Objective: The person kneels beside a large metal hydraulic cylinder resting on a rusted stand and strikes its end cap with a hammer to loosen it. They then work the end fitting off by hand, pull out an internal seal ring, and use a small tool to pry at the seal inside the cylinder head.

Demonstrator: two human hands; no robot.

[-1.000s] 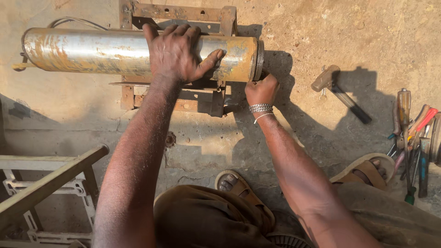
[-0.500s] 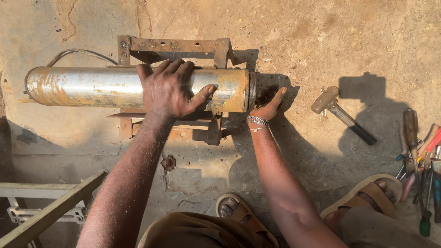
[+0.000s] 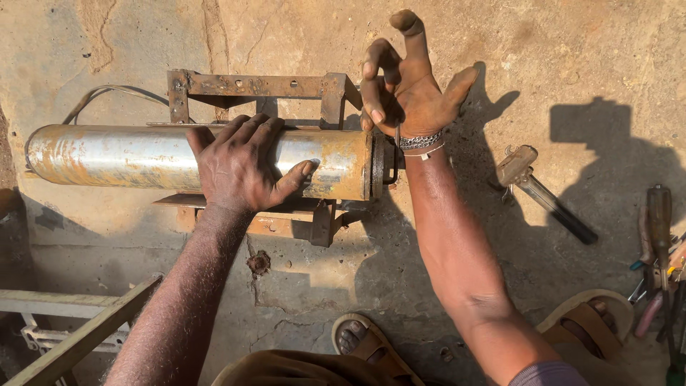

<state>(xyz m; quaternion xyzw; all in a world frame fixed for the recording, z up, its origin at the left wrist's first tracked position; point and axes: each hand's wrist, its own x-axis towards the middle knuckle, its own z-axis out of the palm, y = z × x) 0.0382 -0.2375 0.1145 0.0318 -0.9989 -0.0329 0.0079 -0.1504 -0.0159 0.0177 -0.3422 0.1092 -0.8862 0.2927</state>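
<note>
The rusty metal cylinder (image 3: 179, 161), lying across a rusted steel frame (image 3: 257, 86) on the cracked concrete floor (image 3: 586, 64), is being pressed down by the left hand (image 3: 239, 168), spread flat on its curved top, while the right hand (image 3: 407, 86) is being held open and empty just beyond its capped end. It is being judged heavy, rigid and prone to rolling, best gripped around the barrel; a hammer (image 3: 539, 189) and hand tools (image 3: 661, 250) are lying nearby

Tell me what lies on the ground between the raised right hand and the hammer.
In the head view, nothing lies between the right hand and the hammer: only bare, cracked concrete floor crossed by the hand's shadow. The left hand rests on the metal cylinder.
</note>
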